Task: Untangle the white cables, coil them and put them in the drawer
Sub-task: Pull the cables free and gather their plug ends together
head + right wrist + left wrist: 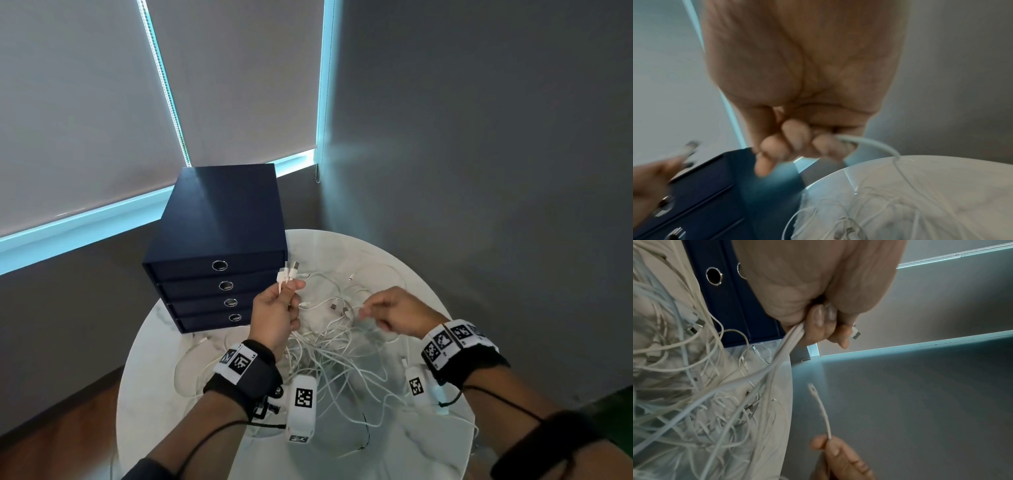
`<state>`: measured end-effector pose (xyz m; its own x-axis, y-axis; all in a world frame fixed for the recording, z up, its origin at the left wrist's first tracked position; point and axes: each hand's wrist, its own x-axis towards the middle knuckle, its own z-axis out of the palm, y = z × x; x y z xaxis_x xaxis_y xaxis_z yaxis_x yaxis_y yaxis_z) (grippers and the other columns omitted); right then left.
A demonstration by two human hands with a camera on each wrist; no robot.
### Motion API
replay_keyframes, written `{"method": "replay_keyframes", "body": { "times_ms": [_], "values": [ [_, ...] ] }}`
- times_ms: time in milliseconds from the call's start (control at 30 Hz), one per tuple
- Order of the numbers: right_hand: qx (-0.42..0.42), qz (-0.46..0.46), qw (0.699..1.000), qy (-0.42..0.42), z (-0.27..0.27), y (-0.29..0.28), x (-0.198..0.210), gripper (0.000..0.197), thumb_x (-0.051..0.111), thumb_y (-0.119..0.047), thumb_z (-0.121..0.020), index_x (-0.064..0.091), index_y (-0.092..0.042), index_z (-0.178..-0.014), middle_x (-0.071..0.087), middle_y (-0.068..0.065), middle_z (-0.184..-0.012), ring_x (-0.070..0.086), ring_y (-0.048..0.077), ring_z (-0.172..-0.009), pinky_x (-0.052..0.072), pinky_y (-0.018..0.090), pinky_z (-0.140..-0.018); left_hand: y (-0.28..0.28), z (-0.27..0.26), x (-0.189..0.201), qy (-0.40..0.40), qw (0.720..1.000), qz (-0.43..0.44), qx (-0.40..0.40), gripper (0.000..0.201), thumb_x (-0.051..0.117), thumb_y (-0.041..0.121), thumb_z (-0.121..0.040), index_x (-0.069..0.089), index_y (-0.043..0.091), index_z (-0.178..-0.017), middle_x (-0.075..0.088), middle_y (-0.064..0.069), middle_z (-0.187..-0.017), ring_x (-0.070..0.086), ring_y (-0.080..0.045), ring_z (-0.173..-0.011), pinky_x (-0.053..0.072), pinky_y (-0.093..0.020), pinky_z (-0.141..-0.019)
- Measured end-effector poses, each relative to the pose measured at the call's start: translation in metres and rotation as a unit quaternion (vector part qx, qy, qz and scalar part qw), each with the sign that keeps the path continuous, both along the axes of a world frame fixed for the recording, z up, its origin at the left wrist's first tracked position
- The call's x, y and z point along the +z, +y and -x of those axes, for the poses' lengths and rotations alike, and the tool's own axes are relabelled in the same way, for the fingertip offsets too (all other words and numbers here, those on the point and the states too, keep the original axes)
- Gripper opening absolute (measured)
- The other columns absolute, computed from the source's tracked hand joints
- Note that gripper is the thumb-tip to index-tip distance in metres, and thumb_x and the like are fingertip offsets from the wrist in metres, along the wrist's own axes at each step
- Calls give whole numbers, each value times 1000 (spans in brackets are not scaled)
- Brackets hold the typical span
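A tangle of white cables (329,346) lies on the round white table (404,455). My left hand (277,308) is raised over it and grips a bundle of several cable ends (289,272), plugs sticking up; the left wrist view shows the cords (789,340) running down from its fist. My right hand (394,313), to the right, pinches one white cable (869,142) that trails down into the heap; its plug end (818,400) stands up above the fingers. The dark blue drawer unit (219,246) stands at the table's back left with all drawers closed.
Each drawer front has a round metal pull hole (220,265). Window blinds (85,102) and a grey wall (479,171) stand behind the table. Loose cable loops (191,373) spill toward the table's left edge. A wooden floor (51,445) shows lower left.
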<state>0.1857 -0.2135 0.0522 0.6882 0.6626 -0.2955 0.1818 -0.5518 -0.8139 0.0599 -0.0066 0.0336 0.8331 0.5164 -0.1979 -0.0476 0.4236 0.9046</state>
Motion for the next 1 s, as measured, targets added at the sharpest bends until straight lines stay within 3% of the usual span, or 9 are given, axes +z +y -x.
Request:
{"method": "replay_keyframes", "body": {
  "times_ms": [67, 167, 300, 367, 433, 500, 633, 767, 1000],
  "values": [
    [-168, -25, 982, -81, -22, -18, -7, 20, 61, -15, -93, 76, -20, -81, 70, 5, -70, 53, 17, -54, 44, 26, -60, 2, 3, 2, -2, 1000, 21, 4, 26, 44, 20, -106, 62, 8, -91, 35, 6, -55, 24, -5, -42, 20, -18, -37],
    [-370, 94, 904, -191, -46, -51, -12, 29, 46, -23, -99, 64, -13, -120, 64, 22, -118, 61, 37, -103, 48, 36, -87, 3, 6, 6, -10, 998, 61, -4, 29, 38, 18, -107, 53, 12, -82, 31, 7, -52, 23, -5, -40, 18, -17, -37],
    [-394, 190, 864, -249, -36, -50, -12, 61, 56, -32, -92, 35, -9, -144, 34, 19, -146, 35, 41, -132, 35, 53, -106, -5, 2, 13, -26, 993, 115, -31, 32, 34, 15, -106, 46, 14, -76, 30, 7, -52, 23, -6, -41, 19, -18, -38],
    [-313, 56, 915, -248, -18, -26, -2, 52, 65, -29, -90, 48, -9, -136, 47, 15, -140, 46, 28, -128, 38, 45, -109, -13, -1, 18, -40, 989, 136, -41, 34, 33, 15, -104, 43, 16, -72, 28, 7, -52, 23, -7, -42, 20, -20, -42],
    [-159, -111, 976, -96, 11, 4, 11, 29, 68, -22, -91, 64, -14, -118, 69, 7, -113, 64, 11, -102, 49, 39, -99, -22, -6, 24, -59, 984, 163, -50, 33, 32, 15, -102, 41, 17, -71, 27, 6, -53, 24, -9, -44, 25, -23, -44],
    [-7, -175, 983, 62, 44, 32, 17, 17, 69, -22, -89, 69, -17, -106, 74, 9, -88, 70, 16, -78, 55, 37, -81, -27, -11, 30, -82, 978, 188, -44, 31, 34, 15, -102, 42, 16, -72, 28, 4, -56, 28, -11, -48, 32, -25, -47],
    [44, -120, 992, 23, 68, 60, 0, 30, 59, -32, -96, 65, -24, -68, 49, -8, -49, 44, 9, -42, 40, 25, -50, -10, -12, 38, -105, 979, 172, -11, 30, 35, 17, -103, 44, 15, -75, 38, 2, -62, 37, -13, -54, 37, -29, -58],
    [53, 19, 991, -118, 44, 37, -16, 45, 54, -49, -95, 56, -14, -68, 47, -6, -58, 46, 9, -54, 38, 29, -59, 29, 2, 35, -98, 982, 158, 28, 29, 33, 14, -103, 47, 14, -77, 38, 2, -62, 35, -11, -51, 40, -27, -56],
    [40, 152, 972, -174, 1, -21, -49, 46, 49, -56, -93, 58, -19, -68, 52, -6, -61, 51, 9, -60, 39, 27, -61, 53, 20, 26, -12, 993, 106, 43, 31, 31, 11, -103, 49, 14, -78, 29, 8, -53, 22, -6, -42, 20, -19, -36]
  ]
}}
